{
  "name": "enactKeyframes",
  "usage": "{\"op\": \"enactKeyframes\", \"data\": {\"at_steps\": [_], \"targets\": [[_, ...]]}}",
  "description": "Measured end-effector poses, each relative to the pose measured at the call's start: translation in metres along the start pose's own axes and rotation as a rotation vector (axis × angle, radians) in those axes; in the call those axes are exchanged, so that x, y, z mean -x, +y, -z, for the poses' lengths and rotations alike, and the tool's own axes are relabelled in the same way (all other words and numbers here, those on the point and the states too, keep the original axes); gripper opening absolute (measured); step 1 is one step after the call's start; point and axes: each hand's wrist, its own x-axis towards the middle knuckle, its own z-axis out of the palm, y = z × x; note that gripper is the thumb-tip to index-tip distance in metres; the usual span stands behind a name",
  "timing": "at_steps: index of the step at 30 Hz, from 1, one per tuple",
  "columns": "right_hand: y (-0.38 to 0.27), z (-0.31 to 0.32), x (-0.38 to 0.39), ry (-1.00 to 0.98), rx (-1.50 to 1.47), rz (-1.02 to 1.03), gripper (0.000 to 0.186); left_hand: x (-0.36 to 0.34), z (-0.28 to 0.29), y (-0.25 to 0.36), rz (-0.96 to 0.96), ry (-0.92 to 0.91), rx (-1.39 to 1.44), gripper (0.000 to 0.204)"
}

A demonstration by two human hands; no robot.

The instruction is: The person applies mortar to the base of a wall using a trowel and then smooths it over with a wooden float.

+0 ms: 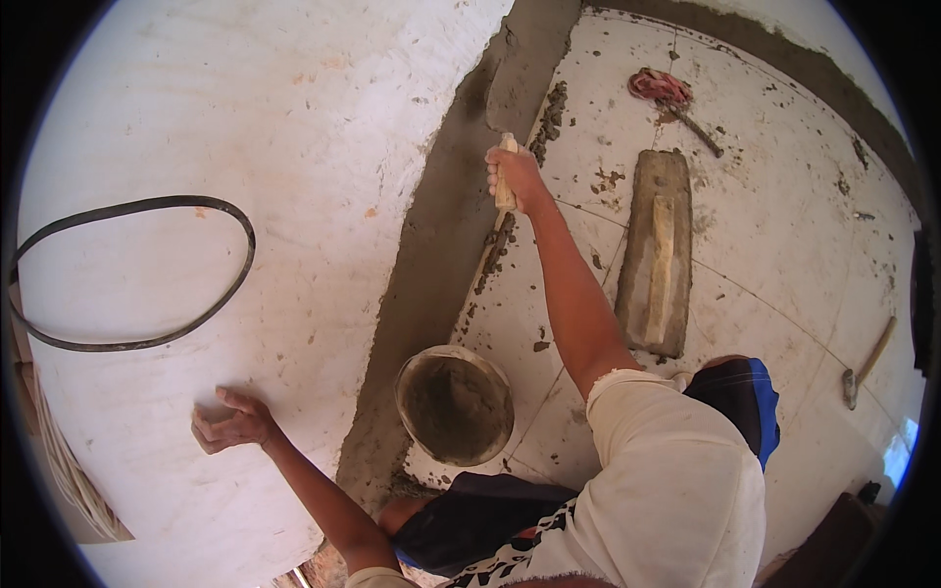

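My right hand (518, 174) grips the wooden handle of a trowel (510, 88), whose blade lies against the wet grey mortar band (426, 260) at the upper middle. Bits of mortar lie along the band's right edge. My left hand (230, 421) is on the white surface (196, 127) at the lower left, fingers loosely bent and apart, holding nothing. A bucket (454, 404) with grey mortar inside stands beside the band, between my arms.
A mortar-caked float (652, 250) lies on the white tiled floor (578, 294). A red rag (657, 86) and dark rod (704, 132) are above it, a hammer (867, 358) at the right. A black hose loop (235, 284) and pale cables (74, 470) are at left.
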Motion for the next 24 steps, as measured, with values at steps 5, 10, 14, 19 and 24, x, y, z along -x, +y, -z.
{"op": "enactKeyframes", "data": {"at_steps": [5,10,14,19,24], "targets": [[0.021,-0.016,-0.013,0.134,0.327,0.037,0.024,0.004,-0.001,0.008,0.023,-0.031,-0.018,0.048],[0.093,-0.051,0.045,0.152,0.541,0.065,0.040,0.000,0.003,0.001,0.024,-0.050,-0.026,0.047],[0.100,-0.045,0.049,0.220,0.820,0.270,0.041,0.003,-0.002,-0.001,0.009,-0.034,0.022,0.047],[0.052,-0.014,-0.010,0.361,0.929,0.293,0.048,-0.002,0.003,0.003,-0.007,-0.042,0.010,0.048],[0.061,0.041,-0.073,0.471,0.958,0.207,0.059,0.000,0.003,0.001,-0.001,-0.001,-0.002,0.049]]}}
